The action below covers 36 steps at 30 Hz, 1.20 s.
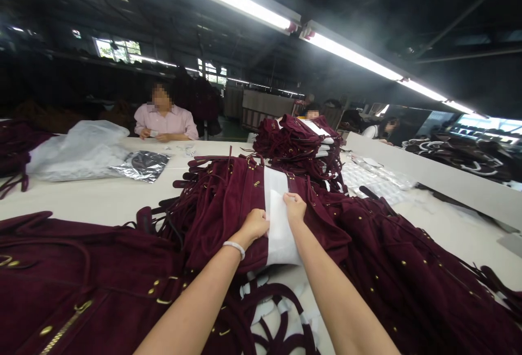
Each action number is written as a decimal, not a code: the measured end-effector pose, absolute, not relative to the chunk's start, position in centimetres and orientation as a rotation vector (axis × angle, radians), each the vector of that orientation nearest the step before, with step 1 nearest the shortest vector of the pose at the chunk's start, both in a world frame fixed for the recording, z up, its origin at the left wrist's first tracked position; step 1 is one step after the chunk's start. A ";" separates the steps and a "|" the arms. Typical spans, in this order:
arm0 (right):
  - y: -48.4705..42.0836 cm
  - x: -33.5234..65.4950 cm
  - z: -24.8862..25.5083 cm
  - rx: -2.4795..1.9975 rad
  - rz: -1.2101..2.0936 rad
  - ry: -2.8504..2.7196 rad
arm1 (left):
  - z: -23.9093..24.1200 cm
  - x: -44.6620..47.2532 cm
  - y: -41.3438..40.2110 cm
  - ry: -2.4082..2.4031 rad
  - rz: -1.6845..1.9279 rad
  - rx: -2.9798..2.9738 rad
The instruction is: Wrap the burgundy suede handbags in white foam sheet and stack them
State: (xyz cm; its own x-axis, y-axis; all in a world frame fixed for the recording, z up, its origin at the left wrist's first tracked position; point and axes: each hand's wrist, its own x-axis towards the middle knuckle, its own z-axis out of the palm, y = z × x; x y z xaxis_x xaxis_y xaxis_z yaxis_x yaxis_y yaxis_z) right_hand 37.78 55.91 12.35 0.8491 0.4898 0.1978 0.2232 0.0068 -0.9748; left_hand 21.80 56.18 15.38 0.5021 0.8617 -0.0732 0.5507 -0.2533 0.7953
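A dark red suede bag point(228, 208) with gold studs and straps lies in front of me on the pale table point(101, 197). A white paper band point(279, 219) is wrapped across its middle. My left hand point(255, 225), with a white bracelet at the wrist, presses on the bag at the band's left edge. My right hand point(294, 207) pinches the band's upper fold with its fingertips. More dark red bags point(81, 284) are heaped at the near left and at the right point(408, 273).
A person in a pink shirt point(165, 121) sits across the table. Clear plastic bags point(81, 151) lie at the far left. A stack of bags point(297, 143) stands behind mine. A long white divider point(428, 173) runs along the right; other people sit beyond.
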 end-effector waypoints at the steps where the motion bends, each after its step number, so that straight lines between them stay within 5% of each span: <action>1: 55.9 37.7 12.3 -1.603 0.212 -0.595 | 15.5 21.8 56.0 1.185 0.495 1.962; 16: 55.6 36.9 11.6 -1.698 0.097 -0.661 | 16.4 21.5 52.6 1.513 0.610 2.315; 20: 55.5 37.2 11.1 -1.705 0.090 -0.641 | 14.9 21.9 52.5 1.066 0.949 2.752; 23: 55.4 37.4 10.9 -1.725 0.090 -0.642 | 14.0 22.0 52.3 0.736 0.880 2.946; 30: 55.2 37.9 10.7 -1.777 0.092 -0.666 | 14.5 21.8 51.3 1.153 0.980 2.822; 36: 55.1 38.2 10.6 -1.837 0.097 -0.694 | 13.5 22.0 52.1 0.995 0.859 2.920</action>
